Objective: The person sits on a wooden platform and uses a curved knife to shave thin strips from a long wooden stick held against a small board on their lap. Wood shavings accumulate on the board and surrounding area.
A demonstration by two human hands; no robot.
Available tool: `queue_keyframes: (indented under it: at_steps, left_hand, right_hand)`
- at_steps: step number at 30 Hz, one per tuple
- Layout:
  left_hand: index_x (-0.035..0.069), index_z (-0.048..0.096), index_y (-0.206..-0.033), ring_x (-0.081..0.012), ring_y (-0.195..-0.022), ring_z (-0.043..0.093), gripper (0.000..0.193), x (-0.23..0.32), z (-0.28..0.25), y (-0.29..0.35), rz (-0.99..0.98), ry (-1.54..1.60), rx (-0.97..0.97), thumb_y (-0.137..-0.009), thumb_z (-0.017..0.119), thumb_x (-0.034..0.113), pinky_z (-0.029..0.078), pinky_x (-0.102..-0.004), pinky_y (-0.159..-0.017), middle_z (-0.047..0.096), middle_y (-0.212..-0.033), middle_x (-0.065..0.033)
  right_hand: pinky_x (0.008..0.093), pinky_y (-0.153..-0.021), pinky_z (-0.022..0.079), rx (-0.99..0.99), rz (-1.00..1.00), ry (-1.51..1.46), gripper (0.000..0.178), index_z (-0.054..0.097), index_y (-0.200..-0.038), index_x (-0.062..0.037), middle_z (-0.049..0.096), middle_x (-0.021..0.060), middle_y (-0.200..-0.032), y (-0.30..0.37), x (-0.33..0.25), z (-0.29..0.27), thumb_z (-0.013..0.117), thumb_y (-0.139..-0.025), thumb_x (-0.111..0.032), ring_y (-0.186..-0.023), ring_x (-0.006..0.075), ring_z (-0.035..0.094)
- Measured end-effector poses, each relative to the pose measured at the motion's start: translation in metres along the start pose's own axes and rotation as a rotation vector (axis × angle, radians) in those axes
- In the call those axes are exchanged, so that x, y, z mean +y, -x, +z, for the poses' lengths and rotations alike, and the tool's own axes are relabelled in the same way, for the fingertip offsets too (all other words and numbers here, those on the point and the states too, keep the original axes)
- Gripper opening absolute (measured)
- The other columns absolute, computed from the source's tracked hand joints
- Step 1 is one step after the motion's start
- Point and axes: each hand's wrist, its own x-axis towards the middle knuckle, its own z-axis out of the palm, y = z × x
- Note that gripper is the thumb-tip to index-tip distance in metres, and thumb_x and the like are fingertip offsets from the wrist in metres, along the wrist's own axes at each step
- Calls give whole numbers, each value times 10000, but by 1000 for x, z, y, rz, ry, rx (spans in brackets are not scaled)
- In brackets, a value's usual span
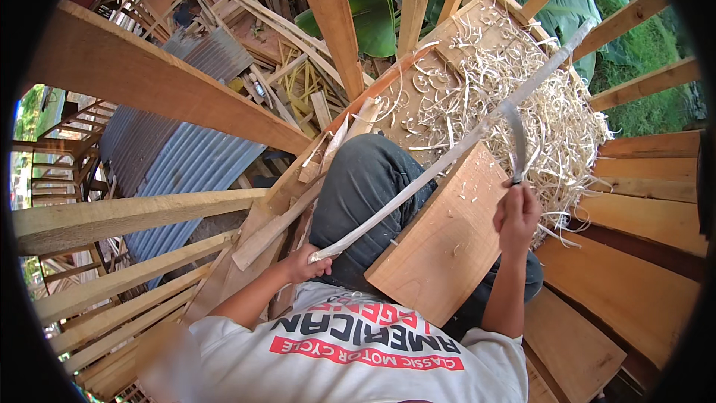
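Observation:
My left hand point(307, 265) is closed around the near end of a long pale wooden stick point(403, 195). The stick slants up and away to the right, over my knee and the far edge of a thick wooden board point(447, 242). That board lies tilted across my lap. In my right hand point(517, 213) is the dark handle of a curved knife point(519, 142). Its blade points away from me, and its tip end meets or overlaps the stick; whether it touches cannot be told. Curly pale wood shavings point(552, 116) lie heaped beneath the stick and blade.
Upright wooden posts point(328, 15) ring the platform. At my right are wide planks point(619, 283); loose wood strips point(280, 220) lie by my left knee. Beyond the posts are corrugated metal sheets point(194, 172), scrap timber point(224, 0) and large green leaves point(365, 19).

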Motion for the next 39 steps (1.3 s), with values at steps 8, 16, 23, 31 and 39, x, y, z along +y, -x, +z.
queue_keyframes:
  at_steps: [8, 16, 23, 31, 39]
  left_hand:
    - [-21, 617, -757, -56, -487, 454, 419, 10, 4, 1, 78, 77, -6, -890, 568, 374, 360, -204, -454, 499, -569, 17]
    - [-12, 629, -791, -72, -530, 495, 440, 12, 6, 2, 156, 27, -1, -873, 586, 418, 404, -220, -488, 543, -600, -7]
    - [-5, 620, -828, -68, -513, 467, 433, 8, 0, 3, 120, 60, -113, -889, 568, 421, 371, -218, -466, 519, -592, 5]
    - [14, 506, -982, -56, -487, 336, 486, 5, 1, 15, 68, 332, -247, -907, 511, 493, 260, -194, -387, 438, -635, -38]
    - [-24, 539, -884, -50, -495, 351, 487, -13, 9, 21, 161, 212, -159, -904, 534, 463, 280, -205, -403, 376, -573, 19]
  right_hand:
    - [195, -394, 252, -48, 96, 69, 140, 588, -793, -24, 439, -65, -562, 19, 8, 21, 628, -871, -133, -451, 11, 368]
    - [180, -404, 243, 168, -158, 203, 244, 570, -698, -12, 445, -57, -543, 30, -14, 23, 607, -897, -148, -448, 3, 365]
    - [193, -505, 318, 465, -518, 533, 157, 625, -835, 36, 460, -48, -607, 38, 8, 24, 657, -864, -115, -568, 22, 382]
    - [202, -331, 221, 911, -701, -314, 317, 494, -880, -63, 378, -14, -546, 78, -104, -60, 564, -917, -369, -370, 54, 300]
    - [195, -332, 267, 222, -373, 218, 163, 551, -877, -53, 443, -24, -548, 141, -48, -21, 537, -942, -201, -386, 37, 371]
